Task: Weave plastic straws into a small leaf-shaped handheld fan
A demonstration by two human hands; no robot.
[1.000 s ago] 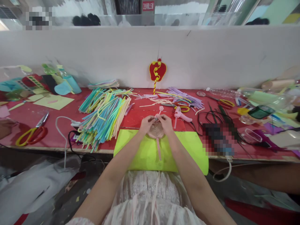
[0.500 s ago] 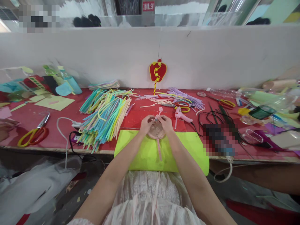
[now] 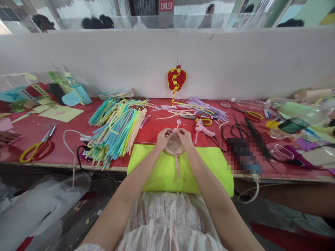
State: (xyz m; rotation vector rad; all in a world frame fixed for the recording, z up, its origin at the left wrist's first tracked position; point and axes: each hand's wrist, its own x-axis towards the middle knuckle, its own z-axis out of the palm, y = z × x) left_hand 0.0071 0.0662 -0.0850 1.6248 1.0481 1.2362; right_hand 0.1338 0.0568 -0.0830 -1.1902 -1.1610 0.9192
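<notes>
Holding a round, pinkish-beige fan [image 3: 175, 146] in both hands right now, dead center in front of the lace-trimmed dress [image 3: 172, 212]. The left hand [image 3: 162, 138] is curled in, thumb and fingers pinched together at the fan's upper left edge, and the right hand [image 3: 184, 138] is doing pretty much the same at the upper right. Fingertips nearly meet at the top, so I honestly can't tell which little bit each one has. A small pink flower [image 3: 178, 122] pokes up just past them, and the fan's pink handle [image 3: 177, 166] points down toward the person, over a lime-yellow sheet [image 3: 214, 167] that hangs off the front of the red table [image 3: 65, 120].

Beyond the right hand there's a pink glue gun [image 3: 206, 130] with scissors [image 3: 207, 122] just behind it. Off to the left sits a big heap of pastel pipe cleaners [image 3: 117, 129], plus a purple bunch [image 3: 209, 108] further back. A red fan with yellow flowers [image 3: 172, 83] stands upright by the white partition [image 3: 104, 59].
</notes>
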